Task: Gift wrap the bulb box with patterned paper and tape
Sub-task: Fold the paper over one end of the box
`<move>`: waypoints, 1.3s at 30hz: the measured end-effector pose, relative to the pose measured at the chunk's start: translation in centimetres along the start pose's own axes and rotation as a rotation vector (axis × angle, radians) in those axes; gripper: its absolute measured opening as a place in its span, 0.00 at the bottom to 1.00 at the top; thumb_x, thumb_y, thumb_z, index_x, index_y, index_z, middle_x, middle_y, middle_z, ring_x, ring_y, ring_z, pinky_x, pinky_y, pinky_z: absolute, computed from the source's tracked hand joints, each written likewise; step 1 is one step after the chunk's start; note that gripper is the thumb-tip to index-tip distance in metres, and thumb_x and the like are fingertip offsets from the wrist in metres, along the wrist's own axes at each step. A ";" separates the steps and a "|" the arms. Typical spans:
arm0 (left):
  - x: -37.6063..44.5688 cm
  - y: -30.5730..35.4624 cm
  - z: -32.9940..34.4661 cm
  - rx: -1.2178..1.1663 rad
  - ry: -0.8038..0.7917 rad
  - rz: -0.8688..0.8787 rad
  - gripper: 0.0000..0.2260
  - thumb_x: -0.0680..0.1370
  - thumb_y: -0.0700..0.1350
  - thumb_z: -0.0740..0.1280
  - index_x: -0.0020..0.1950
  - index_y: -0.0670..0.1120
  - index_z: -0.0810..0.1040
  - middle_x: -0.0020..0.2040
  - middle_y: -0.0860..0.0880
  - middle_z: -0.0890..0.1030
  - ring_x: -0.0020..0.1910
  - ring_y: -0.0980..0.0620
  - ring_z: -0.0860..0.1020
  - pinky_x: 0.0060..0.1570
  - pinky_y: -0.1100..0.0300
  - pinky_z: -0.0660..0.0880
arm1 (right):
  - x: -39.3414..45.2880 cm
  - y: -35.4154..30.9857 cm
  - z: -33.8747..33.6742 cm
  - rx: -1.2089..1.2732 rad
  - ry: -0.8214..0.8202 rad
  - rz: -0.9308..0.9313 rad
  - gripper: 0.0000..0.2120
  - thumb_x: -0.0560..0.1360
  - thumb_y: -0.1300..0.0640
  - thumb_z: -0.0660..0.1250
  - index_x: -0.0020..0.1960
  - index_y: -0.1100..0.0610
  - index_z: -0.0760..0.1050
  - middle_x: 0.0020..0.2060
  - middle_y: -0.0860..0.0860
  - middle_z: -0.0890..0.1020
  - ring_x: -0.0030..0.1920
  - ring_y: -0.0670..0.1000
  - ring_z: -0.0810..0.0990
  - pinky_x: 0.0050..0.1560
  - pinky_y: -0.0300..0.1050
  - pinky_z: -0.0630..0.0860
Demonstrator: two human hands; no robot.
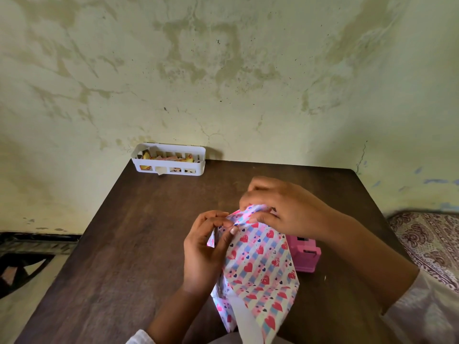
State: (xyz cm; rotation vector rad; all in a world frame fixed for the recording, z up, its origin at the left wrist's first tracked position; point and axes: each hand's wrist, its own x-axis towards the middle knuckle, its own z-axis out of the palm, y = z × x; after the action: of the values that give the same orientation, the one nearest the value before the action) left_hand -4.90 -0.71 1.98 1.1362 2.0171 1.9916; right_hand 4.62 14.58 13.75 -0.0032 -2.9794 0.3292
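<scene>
Paper (258, 271): heart-patterned sheet, already round the box along its length; lifted over the near edge of the table (139, 234), its lower end reaching toward the person's lap. A white underside strip shows at the near end.
Box: hidden inside the paper; only its long shape shows through. It sits tilted, far end raised between the two hands.
Left hand (208, 247): fingers curled, thumb and fingertips pinching a fold of paper at the far-left corner of the parcel.
Right hand (285, 209): fingers bent, gripping and tucking the loose paper at the far end of the parcel, just beside the left hand.
Tape dispenser (306, 254): pink, on the table near its right edge, touching or just behind the parcel; not in hand.
Tray (171, 158): white slotted tray at the far-left corner of the table, holding paper scraps.
Done, by my reading: long wrap closed round the box; whether that seam is taped cannot be told.
In hand: folding the far-end flaps.
Left: tape the far end, then fold and tape the near end, which looks open and loose.
Risk: pinched folds may spring apart if either hand lets go to fetch tape.
</scene>
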 end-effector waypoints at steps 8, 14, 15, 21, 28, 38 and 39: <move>-0.2 0.3 0.2 0.043 0.003 -0.008 0.03 0.75 0.53 0.67 0.42 0.60 0.79 0.51 0.61 0.78 0.51 0.58 0.78 0.48 0.67 0.76 | 0.6 -0.3 1.2 -0.222 0.080 -0.107 0.08 0.65 0.61 0.76 0.37 0.54 0.77 0.40 0.49 0.77 0.39 0.46 0.74 0.32 0.37 0.71; -0.1 0.5 0.2 0.078 0.025 0.007 0.03 0.74 0.51 0.66 0.43 0.59 0.77 0.50 0.61 0.78 0.50 0.58 0.79 0.47 0.67 0.77 | 0.7 -0.2 1.7 -0.316 0.106 -0.070 0.10 0.66 0.54 0.75 0.39 0.57 0.76 0.38 0.51 0.77 0.36 0.47 0.75 0.29 0.39 0.74; -0.1 0.5 0.1 0.069 0.030 0.018 0.02 0.74 0.51 0.66 0.44 0.59 0.77 0.49 0.60 0.79 0.50 0.57 0.79 0.48 0.65 0.77 | 0.6 -0.2 1.5 -0.285 0.116 -0.036 0.10 0.67 0.53 0.74 0.39 0.56 0.74 0.38 0.51 0.77 0.35 0.46 0.73 0.29 0.36 0.71; -0.2 0.4 0.1 -0.027 0.049 -0.079 0.10 0.71 0.52 0.68 0.51 0.54 0.76 0.49 0.59 0.80 0.51 0.55 0.80 0.50 0.60 0.78 | 0.0 -0.1 1.7 0.112 0.172 0.190 0.08 0.75 0.55 0.67 0.45 0.50 0.67 0.39 0.44 0.74 0.38 0.43 0.74 0.38 0.29 0.67; -0.3 0.4 0.0 0.003 0.052 -0.082 0.08 0.71 0.52 0.68 0.50 0.56 0.77 0.48 0.59 0.81 0.50 0.57 0.80 0.50 0.60 0.79 | -0.5 -0.1 2.8 0.563 0.243 0.451 0.14 0.73 0.55 0.70 0.58 0.51 0.75 0.51 0.43 0.82 0.50 0.40 0.80 0.50 0.33 0.77; 0.3 0.5 -0.4 0.044 -0.073 -0.164 0.14 0.73 0.55 0.68 0.58 0.56 0.74 0.52 0.63 0.78 0.54 0.63 0.77 0.53 0.67 0.75 | -1.5 -0.7 5.0 0.556 0.334 0.563 0.10 0.75 0.54 0.65 0.53 0.57 0.80 0.43 0.45 0.81 0.44 0.44 0.81 0.42 0.31 0.75; 0.3 0.5 -0.4 -0.002 -0.131 -0.202 0.13 0.74 0.56 0.68 0.57 0.58 0.74 0.54 0.62 0.78 0.55 0.62 0.77 0.54 0.63 0.77 | -1.6 -0.7 5.1 0.558 0.351 0.560 0.10 0.75 0.54 0.65 0.53 0.57 0.80 0.43 0.45 0.80 0.44 0.45 0.81 0.42 0.30 0.75</move>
State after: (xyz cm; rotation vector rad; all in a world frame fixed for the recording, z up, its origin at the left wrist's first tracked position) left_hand -5.12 -0.98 2.59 0.9904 1.9762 1.7751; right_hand 5.47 12.76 8.76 -0.7501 -2.3924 1.0790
